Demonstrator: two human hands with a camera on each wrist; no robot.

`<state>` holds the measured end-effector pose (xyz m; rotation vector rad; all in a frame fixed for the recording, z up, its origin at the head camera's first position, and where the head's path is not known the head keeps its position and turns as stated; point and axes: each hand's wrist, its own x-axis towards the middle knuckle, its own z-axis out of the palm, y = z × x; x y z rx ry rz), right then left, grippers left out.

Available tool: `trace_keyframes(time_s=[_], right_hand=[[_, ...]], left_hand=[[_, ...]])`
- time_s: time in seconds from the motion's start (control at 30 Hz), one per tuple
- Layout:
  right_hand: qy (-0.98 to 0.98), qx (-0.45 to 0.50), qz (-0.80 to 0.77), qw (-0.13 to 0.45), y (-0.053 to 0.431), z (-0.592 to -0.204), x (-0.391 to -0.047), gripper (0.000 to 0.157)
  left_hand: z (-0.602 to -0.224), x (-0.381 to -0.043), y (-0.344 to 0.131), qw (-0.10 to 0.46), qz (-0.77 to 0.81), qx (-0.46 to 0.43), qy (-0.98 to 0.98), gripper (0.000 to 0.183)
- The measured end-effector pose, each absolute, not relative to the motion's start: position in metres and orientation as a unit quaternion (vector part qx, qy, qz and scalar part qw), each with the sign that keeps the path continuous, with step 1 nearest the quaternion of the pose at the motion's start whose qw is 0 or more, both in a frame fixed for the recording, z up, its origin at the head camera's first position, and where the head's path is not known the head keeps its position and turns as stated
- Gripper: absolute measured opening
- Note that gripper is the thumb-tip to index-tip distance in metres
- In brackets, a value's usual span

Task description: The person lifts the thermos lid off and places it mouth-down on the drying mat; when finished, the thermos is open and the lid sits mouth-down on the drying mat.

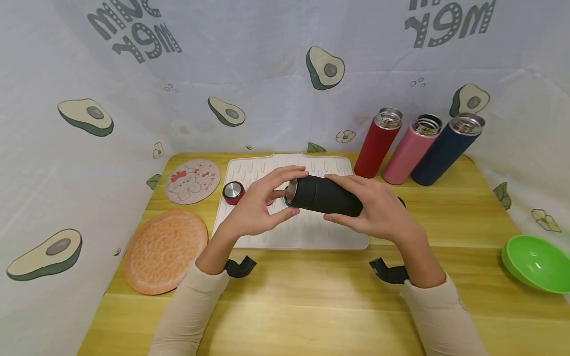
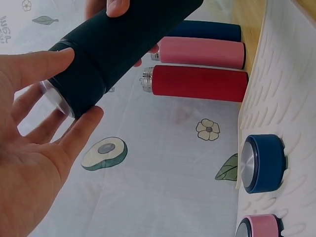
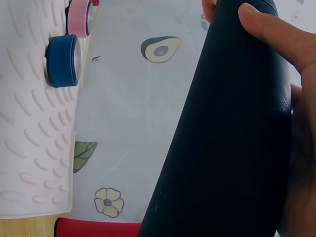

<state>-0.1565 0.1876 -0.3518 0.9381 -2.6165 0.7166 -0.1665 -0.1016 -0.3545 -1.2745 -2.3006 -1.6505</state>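
Both hands hold a black thermos flask (image 1: 328,196), lying nearly level above the white draining mat (image 1: 294,242). At its lid end, the left hand (image 1: 255,206) grips the lid (image 2: 81,81) between thumb and fingers; a seam separates lid and body, and the lid's top is silvery. The right hand (image 1: 380,207) curls round the flask's body, its thumb on the near side in the head view. On the mat below lie a red lid (image 1: 233,193), a blue lid (image 2: 264,163) and a pink lid (image 2: 260,225), the last two mostly hidden by the left hand in the head view.
Lidless red (image 1: 377,143), pink (image 1: 411,151) and navy (image 1: 447,148) flasks stand at the back right. A green bowl (image 1: 536,264) sits at the right edge. On the left lie an orange round mat (image 1: 166,252) and a pink round mat (image 1: 193,181). A patterned curtain (image 1: 276,64) surrounds the table.
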Motion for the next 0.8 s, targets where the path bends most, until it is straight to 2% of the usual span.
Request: trace_keyframes(time_s=[0.17, 0.37, 0.57, 0.8], right_hand=[[-0.905, 0.325, 0.246, 0.121, 0.1887, -0.351, -0.1552, 0.083], [-0.906, 0.326, 0.246, 0.11, 0.1889, -0.3502, -0.1561, 0.083], [-0.907, 0.328, 0.24, 0.106, 0.1867, -0.3514, -0.1562, 0.082], [-0.9, 0.34, 0.229, 0.145, 0.1853, -0.3511, -0.1553, 0.083]], left_hand=[[-0.3558, -0.168, -0.103, -0.005, -0.554, -0.408, -0.726, 0.068], [-0.3559, -0.1686, -0.1039, -0.004, -0.559, -0.398, -0.728, 0.068], [-0.3542, -0.1657, -0.1056, -0.011, -0.561, -0.351, -0.75, 0.069], [-0.3569, -0.1657, -0.103, -0.019, -0.553, -0.253, -0.793, 0.048]])
